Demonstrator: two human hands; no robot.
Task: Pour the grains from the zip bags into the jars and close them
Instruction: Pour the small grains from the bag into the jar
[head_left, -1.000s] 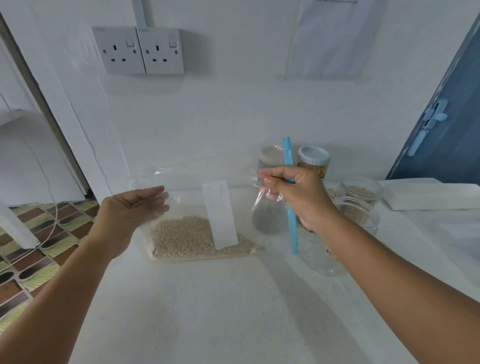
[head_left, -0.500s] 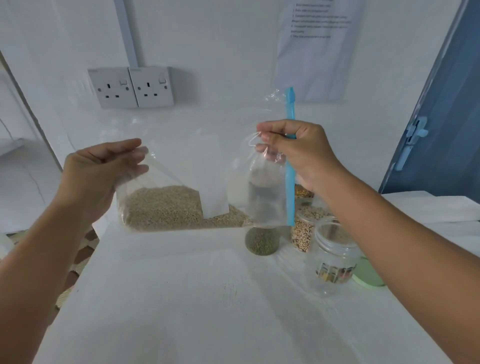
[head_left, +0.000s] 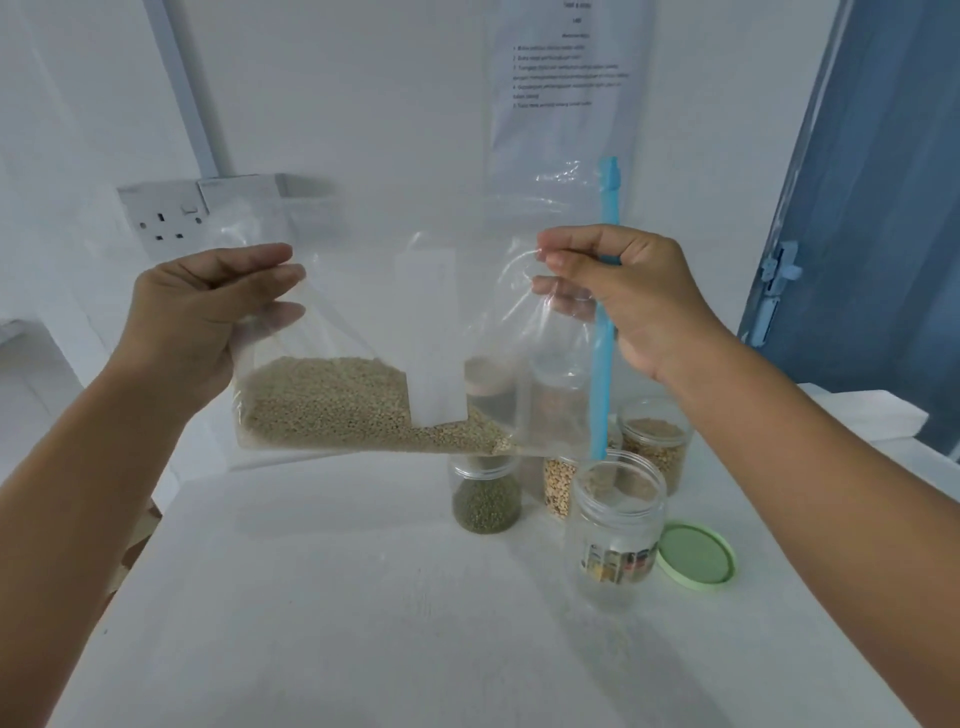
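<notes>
Clear plastic is what the zip bag (head_left: 363, 332) is made of, and it is held up in the air over the white table (head_left: 363, 623) by two hands. Nearest on the table, the empty jar (head_left: 615, 530) is seen with its mouth open, and its green lid (head_left: 696, 556) is laid flat just beside it on the right. The bag is held sideways, so its long side runs left to right. The closed bottom end is pinched by the left hand (head_left: 202, 317), with the thumb on top and the fingers curled behind the plastic. The mouth end, with its blue zip strip (head_left: 602, 364), is gripped by the right hand (head_left: 639, 296), and the strip hangs straight down. Its lower tip is seen just above the empty jar's mouth. The pale grains (head_left: 332, 400) are piled low in the bag, mostly on the left side, well away from the zip end. So the jar is nearer to the right hand, and the left end probably has to be lifted for the grains to slide that way. Whether the zip is open cannot be told. Farther back, a jar of green grains (head_left: 485, 499) and two more filled jars (head_left: 654, 447) are stood close by, where they could be bumped. Behind them, a wall socket (head_left: 166, 218) and a printed sheet (head_left: 566, 78) are seen on the wall.
</notes>
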